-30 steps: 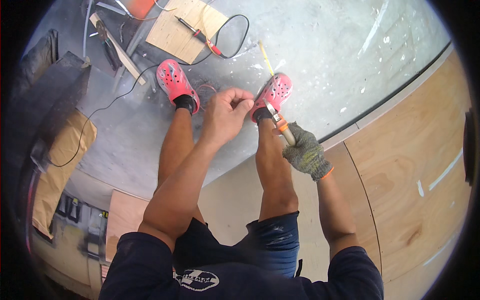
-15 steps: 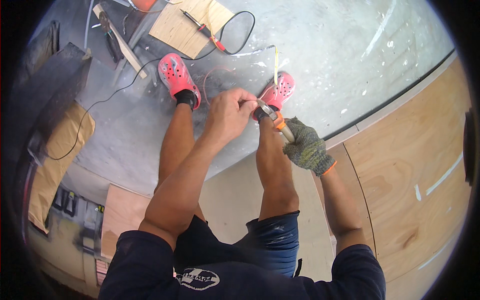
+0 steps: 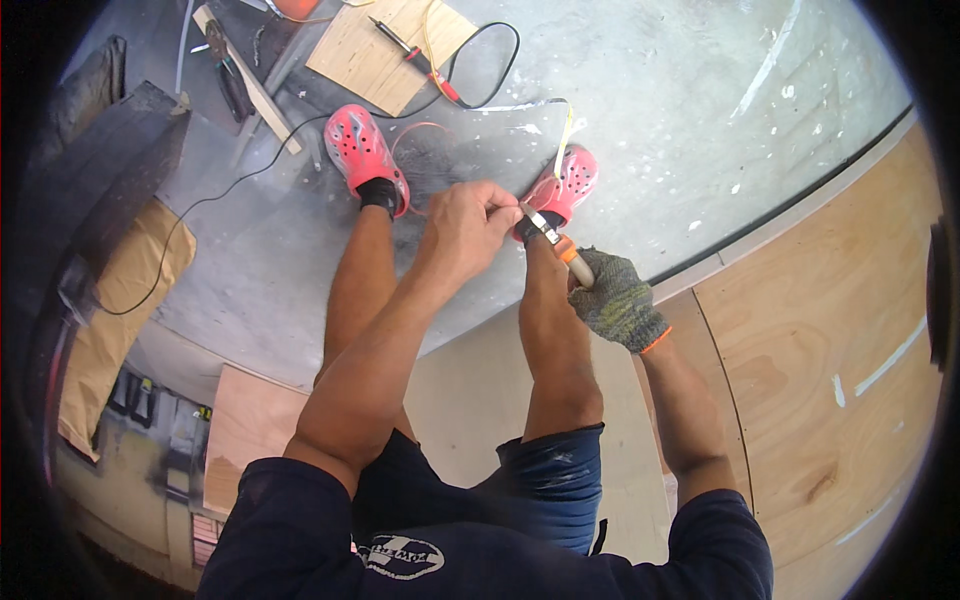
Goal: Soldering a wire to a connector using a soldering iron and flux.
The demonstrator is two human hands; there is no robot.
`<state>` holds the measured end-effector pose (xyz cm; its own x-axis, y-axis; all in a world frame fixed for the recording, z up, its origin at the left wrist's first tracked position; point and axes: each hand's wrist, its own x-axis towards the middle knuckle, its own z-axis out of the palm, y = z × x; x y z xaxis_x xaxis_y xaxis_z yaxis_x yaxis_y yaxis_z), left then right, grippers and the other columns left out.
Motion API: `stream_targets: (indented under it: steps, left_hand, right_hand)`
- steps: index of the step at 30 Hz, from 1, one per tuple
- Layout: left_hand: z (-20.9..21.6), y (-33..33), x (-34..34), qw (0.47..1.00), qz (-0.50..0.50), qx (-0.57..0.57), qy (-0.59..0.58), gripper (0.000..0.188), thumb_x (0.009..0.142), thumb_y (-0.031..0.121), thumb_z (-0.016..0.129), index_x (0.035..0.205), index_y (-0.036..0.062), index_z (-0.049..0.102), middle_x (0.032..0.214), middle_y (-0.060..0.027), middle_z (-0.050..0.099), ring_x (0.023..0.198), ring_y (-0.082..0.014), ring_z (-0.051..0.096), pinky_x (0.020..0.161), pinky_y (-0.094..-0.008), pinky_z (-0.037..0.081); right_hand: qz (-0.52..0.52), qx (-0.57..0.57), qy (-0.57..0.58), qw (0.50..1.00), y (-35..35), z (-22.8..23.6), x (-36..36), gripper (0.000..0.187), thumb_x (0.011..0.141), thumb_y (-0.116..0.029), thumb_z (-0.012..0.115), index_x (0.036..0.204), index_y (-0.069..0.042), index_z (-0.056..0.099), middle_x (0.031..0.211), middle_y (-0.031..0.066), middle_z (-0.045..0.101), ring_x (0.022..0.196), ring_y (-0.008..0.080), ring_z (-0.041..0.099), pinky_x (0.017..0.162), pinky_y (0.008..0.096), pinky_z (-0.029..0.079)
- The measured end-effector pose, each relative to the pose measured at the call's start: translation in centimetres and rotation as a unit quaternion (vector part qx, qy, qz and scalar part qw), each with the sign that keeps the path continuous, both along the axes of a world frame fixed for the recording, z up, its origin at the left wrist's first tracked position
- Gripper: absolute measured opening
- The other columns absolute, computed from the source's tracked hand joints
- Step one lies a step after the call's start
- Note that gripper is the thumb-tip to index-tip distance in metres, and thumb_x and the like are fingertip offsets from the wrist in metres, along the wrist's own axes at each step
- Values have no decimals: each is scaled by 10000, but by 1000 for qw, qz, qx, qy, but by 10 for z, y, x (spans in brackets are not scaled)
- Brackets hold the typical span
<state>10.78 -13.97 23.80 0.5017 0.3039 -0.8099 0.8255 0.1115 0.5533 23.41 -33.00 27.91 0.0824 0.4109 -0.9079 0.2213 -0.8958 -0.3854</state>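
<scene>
My bare left hand (image 3: 465,228) is closed in a pinch, thumb and forefinger pressed on the end of a thin reddish wire (image 3: 425,125). Part of that wire loops over the floor behind the hand. In a grey knit glove with an orange cuff, my right hand (image 3: 618,305) grips pliers (image 3: 562,244) with metal jaws and an orange and beige handle. The jaws point toward my left fingertips, at or very close to the wire's end. Whether they bite on it I cannot tell. A thin yellow-white strip (image 3: 563,145) runs down to my right shoe.
A soldering iron (image 3: 415,58) with a black cord lies on a plywood piece (image 3: 350,50). Left of it are dark-handled pliers (image 3: 233,85) and a wooden batten (image 3: 262,100). Large plywood panels (image 3: 810,300) lie at right. Brown paper (image 3: 125,330) covers something at left. My pink clogs (image 3: 362,150) stand beyond my hands.
The pliers have turned slightly in my right hand, showing their jaws at a different angle near my left fingertips. The whole view has shifted a little; both hands keep their grip.
</scene>
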Motion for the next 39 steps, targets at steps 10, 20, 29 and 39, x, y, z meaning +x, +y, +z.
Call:
stream_targets:
  steps: [10,20,29,39]
  left_hand:
    - [-8,-8,-3,982,99,-161,-14,120,919,80,686,1006,-2,694,887,-8,704,798,-68,613,706,-246,496]
    - [-8,-28,-8,993,40,-81,-79,136,870,93,690,984,20,708,867,-108,739,780,-156,701,723,-314,542]
    - [-5,-27,-7,974,-31,76,-213,139,838,76,683,971,92,724,919,-125,731,806,-331,704,690,-377,563]
    - [-9,-32,-6,976,49,-36,-208,42,852,51,650,876,21,631,829,-143,696,743,-247,693,648,-355,519]
  right_hand:
    - [-470,58,-13,881,29,-14,-23,223,853,-73,728,1055,-21,652,917,109,710,794,146,678,704,306,545]
    - [-438,56,-61,895,32,-27,-41,146,875,-105,726,971,-15,662,768,48,651,703,117,608,641,298,513]
    - [-430,14,-18,903,25,-27,-33,217,937,-200,696,1019,0,675,744,27,620,595,94,546,530,248,439]
    - [-518,10,102,849,18,-32,-31,217,935,-218,654,967,-4,643,682,53,593,557,132,532,511,256,406]
